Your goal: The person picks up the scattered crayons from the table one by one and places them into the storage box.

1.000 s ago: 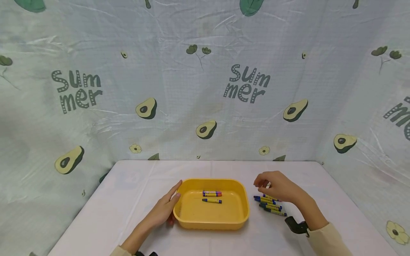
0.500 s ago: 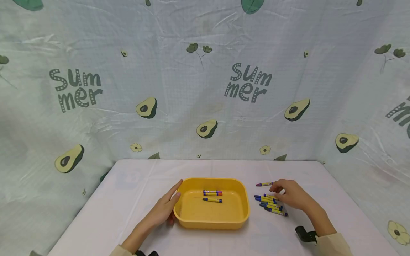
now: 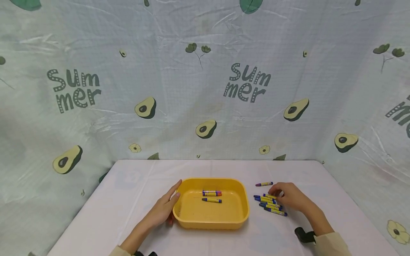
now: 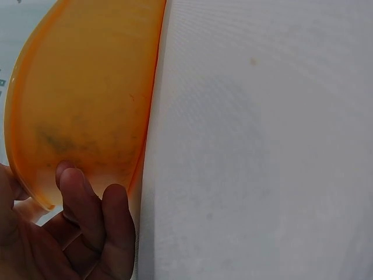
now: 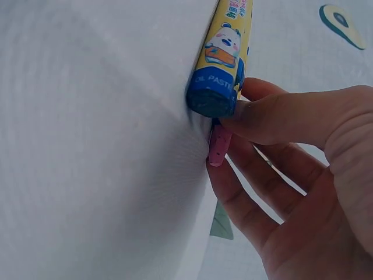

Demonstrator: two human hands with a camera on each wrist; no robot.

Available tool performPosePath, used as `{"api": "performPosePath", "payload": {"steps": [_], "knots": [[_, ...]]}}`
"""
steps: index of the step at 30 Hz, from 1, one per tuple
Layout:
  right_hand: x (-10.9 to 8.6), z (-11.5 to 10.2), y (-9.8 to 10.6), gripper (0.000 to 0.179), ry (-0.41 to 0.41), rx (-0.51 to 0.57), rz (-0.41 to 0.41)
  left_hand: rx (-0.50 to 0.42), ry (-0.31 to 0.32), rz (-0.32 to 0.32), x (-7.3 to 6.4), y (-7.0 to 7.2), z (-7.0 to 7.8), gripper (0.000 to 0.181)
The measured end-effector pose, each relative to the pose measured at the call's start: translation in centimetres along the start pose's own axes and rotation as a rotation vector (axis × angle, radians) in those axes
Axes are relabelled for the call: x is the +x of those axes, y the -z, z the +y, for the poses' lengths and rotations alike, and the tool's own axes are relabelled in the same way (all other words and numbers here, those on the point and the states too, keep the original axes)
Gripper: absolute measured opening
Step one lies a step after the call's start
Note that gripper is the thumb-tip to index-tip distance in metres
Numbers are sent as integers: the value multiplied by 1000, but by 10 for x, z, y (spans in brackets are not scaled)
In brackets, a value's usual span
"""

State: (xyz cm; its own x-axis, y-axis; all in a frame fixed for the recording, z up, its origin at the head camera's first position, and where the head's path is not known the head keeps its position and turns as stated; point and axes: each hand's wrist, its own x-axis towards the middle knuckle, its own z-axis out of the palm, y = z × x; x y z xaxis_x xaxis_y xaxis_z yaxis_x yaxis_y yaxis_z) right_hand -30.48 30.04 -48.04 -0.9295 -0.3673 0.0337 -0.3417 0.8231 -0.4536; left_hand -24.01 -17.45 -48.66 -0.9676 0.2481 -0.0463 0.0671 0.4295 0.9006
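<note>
My left hand (image 3: pixel 162 209) grips the left side of the yellow plastic tray (image 3: pixel 211 225), thumb over the rim and other fingers against the outside wall (image 4: pixel 87 105). To the tray's right, my right hand (image 3: pixel 290 195) pinches one end of an oil pastel (image 3: pixel 269 196) between thumb and fingertips. It is the farthest of a small group of yellow-wrapped oil pastels (image 3: pixel 275 212) lying side by side on the table. In the right wrist view, the near pastel (image 5: pixel 218 58) partly hides that grip. A pink speckled end (image 5: pixel 220 144) shows below the thumb.
Two pastels (image 3: pixel 212 193) with pink and red tips lie together in the tray, with a dark-tipped pastel (image 3: pixel 211 200) in front of them. A purple-tipped pastel (image 3: pixel 264 184) lies alone behind the group. A printed curtain (image 3: pixel 173 81) hangs behind the white-covered table (image 3: pixel 134 177).
My right hand has moved right and nearer, leaving the purple-tipped pastel in view behind the group, and its fingers have settled on the farthest pastel. My left hand and the tray stay put.
</note>
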Motion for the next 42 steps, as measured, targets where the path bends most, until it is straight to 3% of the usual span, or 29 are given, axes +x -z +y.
{"api": "performPosePath", "payload": {"steps": [22, 29, 42], "knots": [[-1, 1, -2, 27, -20, -48, -6, -23, -21, -13, -1, 0, -3, 57], [-2, -3, 4, 31, 48, -86, 37, -14, -26, -10, -1, 0, -2, 57], [-5, -28, 16, 28, 119, -110, 54, -6, -15, -3, -1, 0, 2, 57]]}}
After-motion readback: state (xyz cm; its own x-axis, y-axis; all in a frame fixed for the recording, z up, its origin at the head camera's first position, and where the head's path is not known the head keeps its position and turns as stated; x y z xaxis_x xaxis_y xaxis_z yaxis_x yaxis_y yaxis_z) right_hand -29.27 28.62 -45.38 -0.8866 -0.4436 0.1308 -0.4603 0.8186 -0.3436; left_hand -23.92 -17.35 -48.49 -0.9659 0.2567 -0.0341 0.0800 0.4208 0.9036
